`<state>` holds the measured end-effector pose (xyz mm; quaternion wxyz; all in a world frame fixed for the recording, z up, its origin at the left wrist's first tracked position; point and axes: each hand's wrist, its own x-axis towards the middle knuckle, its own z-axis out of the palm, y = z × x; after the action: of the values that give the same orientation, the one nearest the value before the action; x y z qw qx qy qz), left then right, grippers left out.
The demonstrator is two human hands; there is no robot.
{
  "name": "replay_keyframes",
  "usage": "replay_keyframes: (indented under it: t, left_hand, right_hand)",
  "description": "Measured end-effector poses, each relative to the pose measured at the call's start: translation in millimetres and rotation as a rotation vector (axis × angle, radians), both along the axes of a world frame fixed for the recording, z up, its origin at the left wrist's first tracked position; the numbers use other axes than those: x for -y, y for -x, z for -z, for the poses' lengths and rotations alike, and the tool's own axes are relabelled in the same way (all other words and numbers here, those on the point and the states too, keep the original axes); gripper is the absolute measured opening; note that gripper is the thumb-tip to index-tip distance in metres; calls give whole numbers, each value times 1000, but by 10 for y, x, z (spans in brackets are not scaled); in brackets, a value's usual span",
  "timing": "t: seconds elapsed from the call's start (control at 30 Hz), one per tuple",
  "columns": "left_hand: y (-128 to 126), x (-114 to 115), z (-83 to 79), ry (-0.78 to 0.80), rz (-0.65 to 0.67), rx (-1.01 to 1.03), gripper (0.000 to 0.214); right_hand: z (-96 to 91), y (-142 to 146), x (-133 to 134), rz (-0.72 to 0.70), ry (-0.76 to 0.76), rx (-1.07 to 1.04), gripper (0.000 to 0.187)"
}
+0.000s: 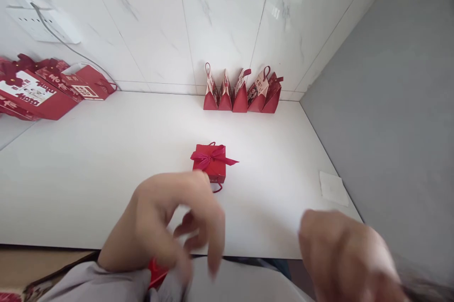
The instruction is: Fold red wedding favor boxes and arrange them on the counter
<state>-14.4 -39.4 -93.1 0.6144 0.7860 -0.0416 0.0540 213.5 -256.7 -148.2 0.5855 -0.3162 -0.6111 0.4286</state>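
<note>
Standing here, I'd say the red gift box (220,169) wants a light touch: best held by its rigid sides, w/ fingers kept off the ribbon bow (211,156), since a snag on either tail could prob. pull the knot loose. The cord loops (218,189) poke out at the far & near edges, so mind those too; one hand to steady, the other to adjust, seems safest IMO.

Box is mid-table (269,151), just beyond the L hand (151,214), which overlaps its near edge from here; can't tell if they touch. L grip: thumb & fingers apart, nothing seen between. R hand (347,250) is well off to the right, fingers curled in, v. blurred; can't tell if that grip's clamped on anything.

Containers: gift box looks closed, contents n/a to the eye. Approx. 5 peaked red boxes (240,99) stand in a row by the wall (227,18), loops up, insides hidden. Far left, a pile of printed red packages (60,103), some w/ bows; can't see what's in them either. Also a white tissue (333,187), R side, near the table's edge.
</note>
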Motion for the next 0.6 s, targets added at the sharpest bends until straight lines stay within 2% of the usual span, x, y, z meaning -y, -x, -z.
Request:
replay_keyframes:
  t: [0.03, 0.1, 0.17, 0.2, 0.27, 0.33, 0.4, 0.5, 0.6]
  left_hand:
    - [-43, -37, 48, -28, -128, -12, 32]
    - [-93, -158, 223, -102, -513, 19, 22]
    - [-95, -316, 470, -185, -857, 112, 16]
    - [-82, -393, 598, -217, -929, 136, 16]
    - [-48, -513, 819, -255, -960, 113, 20]
    - [-27, -562, 967, -238, -919, 43, 29]
    - [-42, -543, 1051, -183, -915, -35, 37]
    - [-124, -457, 1138, -50, -1009, -119, 45]
    - [-227, -389, 1243, 58, -1084, -84, 39]
  right_hand:
    - [66, -22, -137, -25, -14, -41, 38]
    - [226, -81, -376, 25, -9, -22, 19]
    - [381, -132, -536, 73, 129, 100, 13]
    - [444, -144, -585, 100, 206, 170, 11]
    - [534, -124, -650, 151, 321, 280, 9]
    - [588, -41, -709, 222, 349, 303, 9]
    - [630, 96, -797, 324, 332, 245, 13]
    - [679, 335, -988, 568, 322, 99, 19]
    - [675, 490, -1182, 741, 311, 42, 24]
